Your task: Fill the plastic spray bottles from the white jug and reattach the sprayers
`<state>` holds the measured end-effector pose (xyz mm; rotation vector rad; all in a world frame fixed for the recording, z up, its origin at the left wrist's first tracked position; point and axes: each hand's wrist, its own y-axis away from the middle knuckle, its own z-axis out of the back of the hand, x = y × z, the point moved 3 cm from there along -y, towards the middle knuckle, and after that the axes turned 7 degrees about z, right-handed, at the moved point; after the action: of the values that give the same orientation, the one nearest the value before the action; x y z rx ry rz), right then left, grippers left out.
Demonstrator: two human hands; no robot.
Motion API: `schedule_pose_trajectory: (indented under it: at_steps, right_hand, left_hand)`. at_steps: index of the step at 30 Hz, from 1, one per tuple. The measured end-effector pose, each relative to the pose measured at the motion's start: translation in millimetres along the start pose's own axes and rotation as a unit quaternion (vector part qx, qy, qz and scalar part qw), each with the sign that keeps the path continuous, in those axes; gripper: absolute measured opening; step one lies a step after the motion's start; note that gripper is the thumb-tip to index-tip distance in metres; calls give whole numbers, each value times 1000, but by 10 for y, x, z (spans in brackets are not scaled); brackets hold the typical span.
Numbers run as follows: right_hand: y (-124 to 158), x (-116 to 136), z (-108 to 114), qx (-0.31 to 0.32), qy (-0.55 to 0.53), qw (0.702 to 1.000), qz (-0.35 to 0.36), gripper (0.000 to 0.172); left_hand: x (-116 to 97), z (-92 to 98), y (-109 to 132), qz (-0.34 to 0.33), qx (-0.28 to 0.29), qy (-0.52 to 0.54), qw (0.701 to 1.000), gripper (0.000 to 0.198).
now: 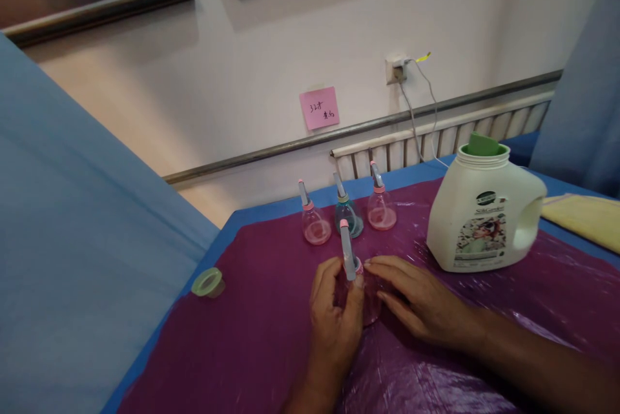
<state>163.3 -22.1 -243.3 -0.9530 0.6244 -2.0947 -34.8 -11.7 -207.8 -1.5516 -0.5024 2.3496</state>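
Observation:
A small clear spray bottle (372,306) with a pink collar and a pale grey nozzle head stands between my hands on the purple sheet. My left hand (335,316) is closed around its left side, thumb near the collar below the head. From the right, my right hand (420,298) holds the same bottle, its fingertips at the collar and body. Much of the bottle is hidden by my fingers. Just behind it are a spray bottle with blue-green liquid (345,219), one with pink liquid on the left (317,230) and another pink one on the right (382,217).
A large cream jug (445,233) with a green cap stands at the right. A small green cup-shaped cap (209,283) lies near the table's left edge. Behind the jug's handle lies a yellow cloth (584,217). Cords hang from a wall socket (396,70) behind the table.

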Motion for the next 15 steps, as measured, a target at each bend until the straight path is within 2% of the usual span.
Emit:
schedule_pose_trajectory:
  at_steps: [15]
  right_hand:
    - [24, -16, -24, -11, -7, 1000, 8, 49]
  left_hand:
    - [-17, -2, 15, 10, 0, 8, 1000, 19]
